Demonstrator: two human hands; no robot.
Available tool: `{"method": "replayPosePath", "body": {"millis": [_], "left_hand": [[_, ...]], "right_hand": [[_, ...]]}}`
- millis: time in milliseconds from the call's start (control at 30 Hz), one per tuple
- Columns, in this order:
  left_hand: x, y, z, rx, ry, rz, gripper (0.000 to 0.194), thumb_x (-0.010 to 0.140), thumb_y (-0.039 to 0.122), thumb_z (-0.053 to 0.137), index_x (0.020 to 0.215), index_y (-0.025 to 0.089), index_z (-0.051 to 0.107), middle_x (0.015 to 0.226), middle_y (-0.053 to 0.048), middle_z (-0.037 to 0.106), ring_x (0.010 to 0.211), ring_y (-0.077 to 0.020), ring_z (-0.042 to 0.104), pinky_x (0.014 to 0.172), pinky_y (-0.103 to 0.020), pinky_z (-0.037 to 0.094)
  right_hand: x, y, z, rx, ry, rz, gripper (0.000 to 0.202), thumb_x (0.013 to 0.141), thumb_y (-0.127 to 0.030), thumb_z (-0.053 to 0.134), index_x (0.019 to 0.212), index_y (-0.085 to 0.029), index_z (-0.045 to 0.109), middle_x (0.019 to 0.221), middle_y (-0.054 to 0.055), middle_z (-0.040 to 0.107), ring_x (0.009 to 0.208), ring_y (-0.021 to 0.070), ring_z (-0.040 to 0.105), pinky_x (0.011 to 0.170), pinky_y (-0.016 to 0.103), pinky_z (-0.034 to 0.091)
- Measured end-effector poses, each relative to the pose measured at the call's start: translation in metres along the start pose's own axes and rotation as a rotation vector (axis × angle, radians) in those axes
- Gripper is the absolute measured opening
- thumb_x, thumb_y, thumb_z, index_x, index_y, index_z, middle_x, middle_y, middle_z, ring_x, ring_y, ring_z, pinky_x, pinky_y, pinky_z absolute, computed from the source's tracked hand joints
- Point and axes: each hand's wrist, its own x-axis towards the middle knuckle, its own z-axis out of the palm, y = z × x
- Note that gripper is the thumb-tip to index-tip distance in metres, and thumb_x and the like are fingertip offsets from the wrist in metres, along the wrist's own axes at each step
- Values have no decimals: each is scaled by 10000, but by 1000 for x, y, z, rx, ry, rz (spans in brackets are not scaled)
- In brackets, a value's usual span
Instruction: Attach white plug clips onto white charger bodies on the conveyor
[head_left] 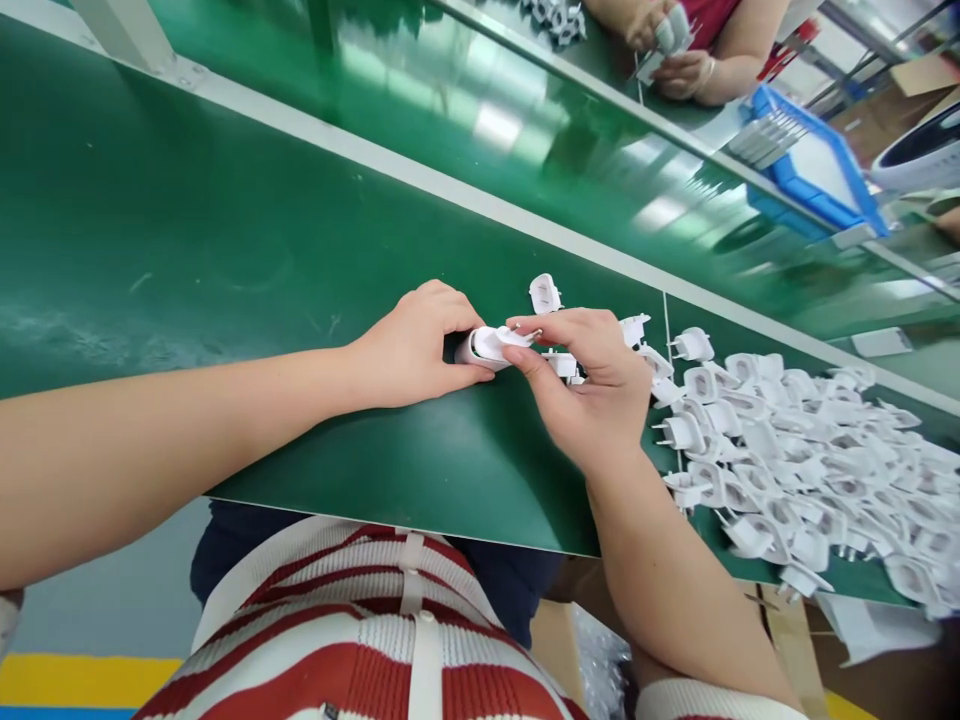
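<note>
My left hand (420, 350) is closed around a white charger body (472, 351) just above the green tabletop. My right hand (596, 380) pinches a white plug adapter (510, 342) with two metal pins, between thumb and index finger. The adapter sits against the end of the charger body; whether it is fully seated I cannot tell. Close behind my right hand lie a loose white plug adapter (544, 294) and another adapter (561, 363), partly covered by my fingers.
A heap of white plug adapters (795, 450) spreads over the green table (187, 250) at right. A pale rail (360, 150) crosses behind my hands. Beyond it are another person's hands (675, 60) holding white parts, and a blue tray (817, 160). Cardboard (555, 640) is below the table.
</note>
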Motion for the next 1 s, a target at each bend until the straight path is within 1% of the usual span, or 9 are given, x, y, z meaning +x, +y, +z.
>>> {"method": "replayPosePath", "body": {"millis": [133, 267, 367, 500, 667, 800, 1000], "left_hand": [[0, 1, 0, 1, 10, 1, 212, 800, 367, 807, 901, 193, 741, 965, -43, 731, 1050, -264, 612, 941, -422, 490], [0, 1, 1, 6, 4, -16, 224, 798, 389, 798, 903, 201, 737, 972, -44, 723, 1065, -274, 608, 942, -431, 495], [0, 1, 0, 10, -1, -17, 224, 802, 398, 790, 896, 203, 735, 971, -46, 720, 1062, -275, 606, 945, -436, 496], [0, 1, 0, 7, -2, -15, 215, 807, 394, 785, 896, 203, 739, 967, -45, 719, 1059, -273, 602, 961, -438, 491], [1, 1, 0, 12, -21, -22, 219, 813, 398, 779, 915, 207, 746, 958, -47, 714, 1068, -278, 595, 981, -448, 480], [0, 1, 2, 8, -2, -46, 222, 793, 392, 789, 909, 209, 736, 948, -44, 710, 1084, -289, 599, 995, -462, 472], [-1, 4, 4, 4, 19, -65, 231, 790, 395, 781, 911, 206, 727, 955, -38, 719, 1085, -287, 616, 1008, -459, 475]], "right_hand": [[1, 2, 0, -54, -27, -40, 109, 913, -204, 737, 1008, -255, 754, 978, 3, 795, 928, 203, 689, 890, 411, 556], [3, 0, 0, -104, 36, -113, 76, 926, -234, 715, 989, -262, 747, 937, 10, 795, 895, 219, 699, 886, 432, 553], [3, -1, 1, -114, 57, -100, 67, 929, -242, 710, 983, -266, 742, 936, 11, 795, 905, 229, 703, 896, 445, 555], [3, 0, 2, -121, 16, -96, 72, 918, -230, 721, 977, -263, 746, 939, 8, 795, 919, 231, 690, 891, 438, 549], [3, -2, 2, -206, -22, -76, 83, 927, -248, 688, 977, -266, 752, 944, 18, 792, 946, 250, 677, 896, 449, 536], [5, -6, 1, -233, -57, -27, 78, 921, -272, 681, 949, -268, 754, 915, 15, 782, 910, 250, 664, 903, 459, 511], [4, -9, 1, -329, -57, -2, 86, 914, -317, 693, 936, -286, 770, 910, 4, 776, 910, 248, 659, 1016, 493, 434]]}}
